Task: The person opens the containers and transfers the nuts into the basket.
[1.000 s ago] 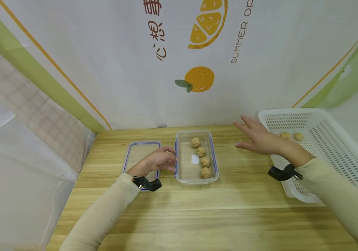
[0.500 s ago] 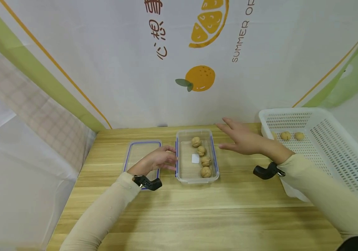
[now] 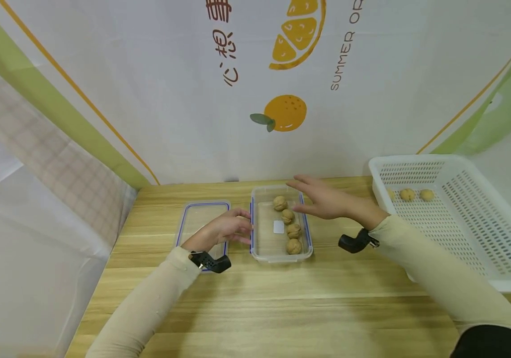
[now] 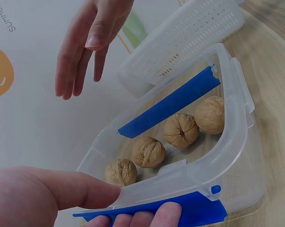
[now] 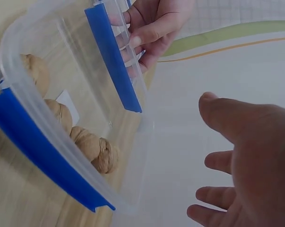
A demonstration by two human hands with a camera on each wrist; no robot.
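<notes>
A clear plastic food container (image 3: 263,245) stands on the table without its lid, several walnuts (image 3: 293,231) in a row along its right wall. My left hand (image 3: 226,229) is at its left side. In the left wrist view, the thumb lies at the rim and the curled fingertips (image 4: 168,213) are against the blue clip (image 4: 199,208). My right hand (image 3: 322,199) is over the container's far right edge, fingers spread and holding nothing. From the right wrist view, that hand's thumb (image 5: 222,113) stands apart from its fingers, beside the container.
The lid (image 3: 206,205) with a blue seal lies left of the container, partly under my left hand. At right stands a white perforated basket (image 3: 490,223) with a few walnuts (image 3: 407,194) inside. A printed cloth (image 3: 170,99) hangs behind the table (image 3: 273,318).
My right hand has moved left from the basket's edge to over the container's right side, uncovering walnuts in the basket. My left hand has stayed in place.
</notes>
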